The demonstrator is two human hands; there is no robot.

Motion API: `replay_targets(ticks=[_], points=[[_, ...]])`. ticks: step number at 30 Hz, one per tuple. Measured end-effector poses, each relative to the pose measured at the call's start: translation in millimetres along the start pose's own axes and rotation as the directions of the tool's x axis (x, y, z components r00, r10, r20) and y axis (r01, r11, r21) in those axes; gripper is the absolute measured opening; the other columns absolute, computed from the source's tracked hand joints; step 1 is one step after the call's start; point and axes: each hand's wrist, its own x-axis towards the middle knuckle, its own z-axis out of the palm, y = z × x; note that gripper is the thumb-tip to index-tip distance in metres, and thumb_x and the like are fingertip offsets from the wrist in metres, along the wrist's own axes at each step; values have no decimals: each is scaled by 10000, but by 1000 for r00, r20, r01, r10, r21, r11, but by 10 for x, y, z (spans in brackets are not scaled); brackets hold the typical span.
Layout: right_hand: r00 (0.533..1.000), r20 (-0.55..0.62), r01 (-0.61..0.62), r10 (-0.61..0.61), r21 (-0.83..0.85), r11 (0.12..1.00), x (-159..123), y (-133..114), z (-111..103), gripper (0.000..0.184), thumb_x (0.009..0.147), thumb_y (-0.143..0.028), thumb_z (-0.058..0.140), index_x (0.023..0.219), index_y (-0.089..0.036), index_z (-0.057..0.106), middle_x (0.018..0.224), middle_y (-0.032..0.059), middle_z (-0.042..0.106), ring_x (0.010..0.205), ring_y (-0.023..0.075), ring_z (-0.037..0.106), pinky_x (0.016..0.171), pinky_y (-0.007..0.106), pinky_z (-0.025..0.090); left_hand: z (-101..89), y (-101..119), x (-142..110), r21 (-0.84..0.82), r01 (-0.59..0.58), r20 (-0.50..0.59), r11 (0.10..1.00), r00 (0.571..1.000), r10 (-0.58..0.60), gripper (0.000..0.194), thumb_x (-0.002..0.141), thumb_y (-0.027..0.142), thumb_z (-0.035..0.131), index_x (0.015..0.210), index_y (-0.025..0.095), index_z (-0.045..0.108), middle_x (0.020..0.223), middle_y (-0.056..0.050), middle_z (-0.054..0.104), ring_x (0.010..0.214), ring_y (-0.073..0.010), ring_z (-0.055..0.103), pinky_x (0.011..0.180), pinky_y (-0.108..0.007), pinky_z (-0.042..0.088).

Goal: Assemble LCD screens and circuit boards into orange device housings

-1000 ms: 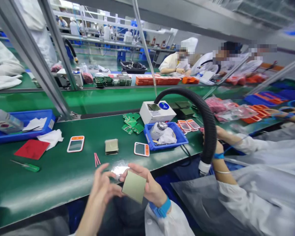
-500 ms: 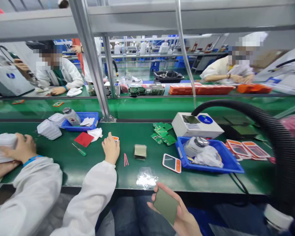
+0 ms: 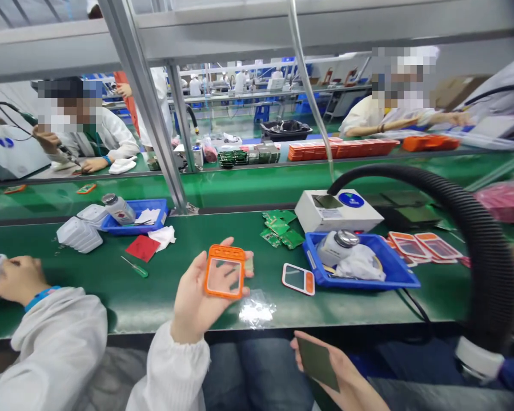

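Note:
My left hand (image 3: 195,302) is raised over the green belt (image 3: 111,297), fingers closed on an orange frame with a clear window (image 3: 224,278), held upright facing me. My right hand (image 3: 346,379) is low near my lap, below the belt's front edge, and holds a flat olive-green square panel (image 3: 319,362) across its fingers. A crumpled clear film (image 3: 257,311) lies on the belt between the two hands.
A white-and-orange faceplate (image 3: 298,278), a blue tray with a bottle and cloth (image 3: 400,274), a white box unit (image 3: 338,212), green circuit boards (image 3: 278,228) and a black corrugated hose (image 3: 484,240) lie right. A co-worker's hand (image 3: 17,277), green screwdriver (image 3: 135,267) and red sheet (image 3: 142,248) lie left.
My left hand let go of the panel, reached out to the belt and has lifted the orange frame. My right hand has sunk lower with the panel. The view swung left.

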Motion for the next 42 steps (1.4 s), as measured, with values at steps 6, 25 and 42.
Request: replay_targets(ticks=[6, 25, 42], points=[[948, -311, 155, -64, 280, 947, -274, -24, -914, 441, 785, -537, 655, 1026, -173, 717, 1170, 131, 671, 1116, 251, 613, 1088, 441, 387, 207, -512, 34, -163, 254, 212, 953, 953, -218, 389, 913, 467, 397, 1147, 210, 571, 1132, -167, 624, 832, -257, 631, 673, -347, 454], [777, -604, 498, -177, 418, 759, -764, -56, -1415, 483, 999, -452, 253, 1186, -180, 606, 1135, 103, 690, 1096, 153, 619, 1019, 358, 463, 113, -2243, 521, -38, 620, -39, 783, 783, -621, 306, 875, 421, 479, 1094, 212, 521, 950, -93, 642, 727, -200, 627, 627, -305, 440], [841, -513, 455, -174, 494, 741, -713, -66, -1289, 310, 963, -334, 461, 1110, -116, 626, 1164, 138, 663, 1171, 196, 576, 1025, 405, 452, 9, -3928, 806, -60, 874, -24, 482, 482, -876, 355, 899, 466, 509, 1009, 138, 589, 940, -48, 620, 801, -150, 597, 731, -339, 510]])
